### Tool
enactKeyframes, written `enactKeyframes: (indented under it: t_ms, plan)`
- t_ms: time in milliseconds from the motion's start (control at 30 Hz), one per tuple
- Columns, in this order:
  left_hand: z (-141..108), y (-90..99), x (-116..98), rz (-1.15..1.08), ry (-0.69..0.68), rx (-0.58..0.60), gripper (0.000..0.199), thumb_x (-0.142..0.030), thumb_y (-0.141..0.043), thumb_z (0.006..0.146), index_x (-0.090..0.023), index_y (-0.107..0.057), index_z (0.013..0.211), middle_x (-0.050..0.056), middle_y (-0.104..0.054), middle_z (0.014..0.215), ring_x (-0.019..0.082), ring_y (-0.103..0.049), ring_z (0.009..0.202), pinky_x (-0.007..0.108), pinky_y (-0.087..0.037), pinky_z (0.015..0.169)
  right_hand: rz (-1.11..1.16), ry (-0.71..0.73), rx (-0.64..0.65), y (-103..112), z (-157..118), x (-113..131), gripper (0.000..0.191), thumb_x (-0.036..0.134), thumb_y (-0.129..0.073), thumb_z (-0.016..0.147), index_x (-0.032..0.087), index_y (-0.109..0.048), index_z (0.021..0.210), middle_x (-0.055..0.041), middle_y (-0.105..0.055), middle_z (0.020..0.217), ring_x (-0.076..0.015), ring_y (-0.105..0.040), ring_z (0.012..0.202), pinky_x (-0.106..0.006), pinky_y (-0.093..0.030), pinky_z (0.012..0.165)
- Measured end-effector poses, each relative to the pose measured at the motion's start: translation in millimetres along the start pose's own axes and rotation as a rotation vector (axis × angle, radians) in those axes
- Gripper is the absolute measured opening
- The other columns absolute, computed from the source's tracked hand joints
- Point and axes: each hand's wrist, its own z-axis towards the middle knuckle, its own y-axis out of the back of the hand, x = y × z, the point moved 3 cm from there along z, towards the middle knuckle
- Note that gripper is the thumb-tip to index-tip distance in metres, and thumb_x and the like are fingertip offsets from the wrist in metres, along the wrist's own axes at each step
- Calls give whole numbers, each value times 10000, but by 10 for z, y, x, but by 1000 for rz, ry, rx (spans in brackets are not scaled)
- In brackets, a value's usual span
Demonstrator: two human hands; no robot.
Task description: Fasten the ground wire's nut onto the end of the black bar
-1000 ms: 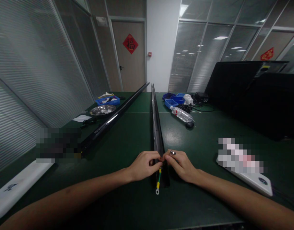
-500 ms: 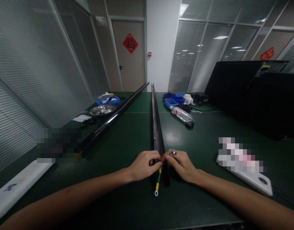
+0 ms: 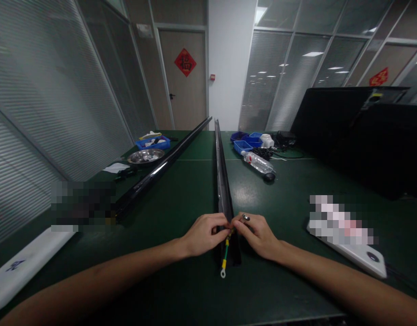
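Note:
A short green-and-yellow ground wire with a ring terminal hangs toward me over the near end of a long black channel strip. My left hand is closed in a pinch at the wire's upper end, from the left side. From the right, my right hand, with a ring on one finger, pinches at the same spot. The fingertips of both hands meet over the strip and hide the wire's upper end and anything small between them.
Another long black strip lies to the left. Beyond it are a metal dish and a blue basket. On the right lie a plastic bottle, blue bins and a white device. Dark monitors stand behind.
The ring terminal end of the wire has shifted very slightly to the right. Both hands stay pinched in the same place.

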Motion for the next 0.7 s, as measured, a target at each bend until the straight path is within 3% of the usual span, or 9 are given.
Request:
enactKeyframes:
  t_ms: [200,467,700]
  plan:
    - [-12,-18,25,30,34,10,91,-182,-615,943,-152,-672,878,-10,-604,853,98,-526,653,206,-387,616,55,16,20,13,14,4,313,305,-472,1092,163,-691,920,-47,-670,814,-164,-644,732,-275,-489,700]
    - [-1,-17,32,36,5,11,199,-229,-555,1004,-153,-673,863,5,-603,843,123,-559,730,219,-419,696,17,-19,-11,-13,-3,-6,278,300,-515,1076,167,-681,897,-31,-675,785,-154,-633,685,-264,-488,680]
    - [-15,-30,47,21,14,3,95,-185,-606,957,-156,-677,900,-13,-597,844,101,-533,672,208,-379,624,22,6,6,9,4,-5,316,308,-469,1090,166,-685,908,-32,-656,780,-155,-632,690,-262,-478,673]
